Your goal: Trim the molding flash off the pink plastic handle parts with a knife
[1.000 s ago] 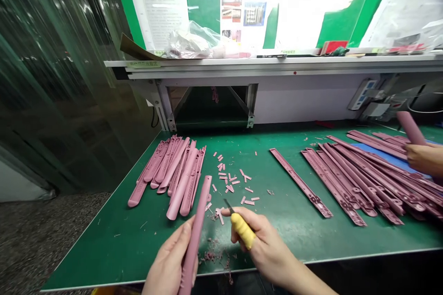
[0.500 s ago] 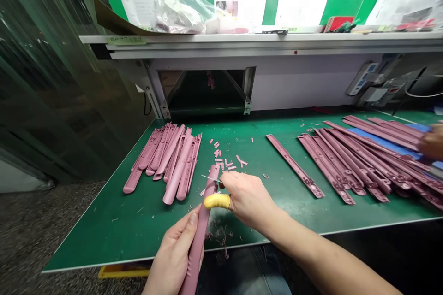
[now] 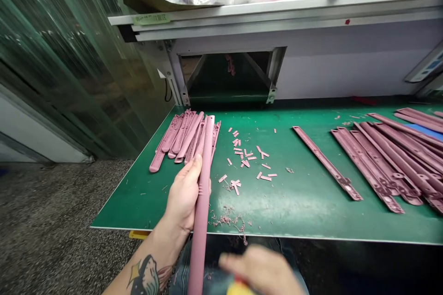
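Observation:
My left hand (image 3: 185,193) is wrapped around a long pink plastic strip (image 3: 204,193), which stands out lengthwise toward the back of the bench. Its far end, with a small hole, overlaps the pile of pink strips (image 3: 166,140) at the left. Low in the view, near the bench's front edge, my right hand (image 3: 261,269) is smeared by motion. A yellow finger cover (image 3: 238,288) shows on it at the bottom. Whether it still holds the thin blade cannot be made out. Small pink offcuts (image 3: 244,154) and curly shavings (image 3: 228,219) lie on the green bench top.
More pink strips (image 3: 380,166) are heaped at the right, with a single strip (image 3: 325,161) lying apart from them. A framed opening (image 3: 230,97) with a green belt is at the back, under a metal shelf (image 3: 242,20). Clear plastic curtain (image 3: 69,55) hangs at left.
My left hand has raised the strip and moved it forward, toward the left pile. My right hand has left the strip's far end and dropped toward me. The view has turned right and down.

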Tool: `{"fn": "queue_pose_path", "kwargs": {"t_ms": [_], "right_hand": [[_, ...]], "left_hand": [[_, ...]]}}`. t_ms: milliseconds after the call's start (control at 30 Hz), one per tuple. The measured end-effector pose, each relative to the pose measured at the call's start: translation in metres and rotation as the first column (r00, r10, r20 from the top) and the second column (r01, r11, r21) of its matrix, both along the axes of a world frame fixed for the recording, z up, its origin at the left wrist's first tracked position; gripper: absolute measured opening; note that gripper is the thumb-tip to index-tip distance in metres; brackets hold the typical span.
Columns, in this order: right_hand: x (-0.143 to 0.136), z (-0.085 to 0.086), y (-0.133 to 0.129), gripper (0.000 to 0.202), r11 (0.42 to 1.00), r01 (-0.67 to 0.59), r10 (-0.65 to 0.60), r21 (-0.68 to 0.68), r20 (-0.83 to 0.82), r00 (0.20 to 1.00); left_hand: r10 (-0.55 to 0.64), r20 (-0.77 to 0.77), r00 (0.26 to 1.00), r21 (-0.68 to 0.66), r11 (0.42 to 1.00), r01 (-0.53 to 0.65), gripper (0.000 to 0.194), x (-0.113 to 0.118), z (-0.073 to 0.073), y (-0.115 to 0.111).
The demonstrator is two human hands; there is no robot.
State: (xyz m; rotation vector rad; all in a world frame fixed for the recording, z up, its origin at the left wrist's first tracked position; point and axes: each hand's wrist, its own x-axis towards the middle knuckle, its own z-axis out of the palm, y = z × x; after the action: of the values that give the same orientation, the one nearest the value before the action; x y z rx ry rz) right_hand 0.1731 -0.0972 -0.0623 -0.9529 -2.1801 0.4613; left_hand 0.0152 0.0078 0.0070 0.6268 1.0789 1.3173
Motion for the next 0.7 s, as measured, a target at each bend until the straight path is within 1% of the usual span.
{"fn": "queue_pose_path", "kwargs": {"t_ms": [100, 167, 200, 267, 333, 433, 500, 700], "right_hand": [[0.014, 0.024, 0.03, 0.031, 0.986, 0.131, -0.147, -0.098, -0.178, 0.973], [0.016, 0.032, 0.043, 0.024, 0.969, 0.175, -0.213, -0.175, -0.228, 0.95], [0.016, 0.033, 0.046, 0.023, 0.966, 0.175, -0.217, -0.192, -0.224, 0.95], [0.014, 0.032, 0.05, 0.024, 0.965, 0.169, -0.208, -0.199, -0.197, 0.958], [0.012, 0.029, 0.051, 0.023, 0.971, 0.177, -0.205, -0.158, -0.183, 0.962], [0.012, 0.026, 0.056, 0.024, 0.975, 0.211, -0.22, -0.066, -0.181, 0.959], [0.012, 0.025, 0.059, 0.024, 0.976, 0.218, -0.218, -0.021, -0.178, 0.96], [0.013, 0.021, 0.06, 0.024, 0.97, 0.243, -0.235, 0.024, -0.182, 0.955]], "left_hand": [[-0.009, 0.006, 1.0, -0.007, 1.0, 0.009, 0.032, 0.003, -0.004, -0.001], [-0.032, 0.011, 0.999, -0.029, 0.999, 0.033, 0.035, 0.006, -0.006, -0.002], [-0.045, 0.013, 0.999, -0.045, 0.998, 0.045, 0.036, 0.006, -0.007, -0.002], [-0.062, 0.012, 0.998, -0.072, 0.995, 0.062, 0.037, 0.007, -0.009, -0.002], [-0.063, 0.002, 0.998, -0.083, 0.995, 0.063, 0.038, 0.007, -0.01, -0.002], [-0.053, -0.027, 0.998, -0.062, 0.997, 0.051, 0.034, 0.009, -0.009, -0.005], [-0.048, -0.044, 0.998, -0.037, 0.998, 0.046, 0.036, 0.011, -0.008, -0.007], [-0.066, -0.079, 0.995, -0.033, 0.997, 0.064, 0.041, 0.016, -0.005, -0.015]]}}
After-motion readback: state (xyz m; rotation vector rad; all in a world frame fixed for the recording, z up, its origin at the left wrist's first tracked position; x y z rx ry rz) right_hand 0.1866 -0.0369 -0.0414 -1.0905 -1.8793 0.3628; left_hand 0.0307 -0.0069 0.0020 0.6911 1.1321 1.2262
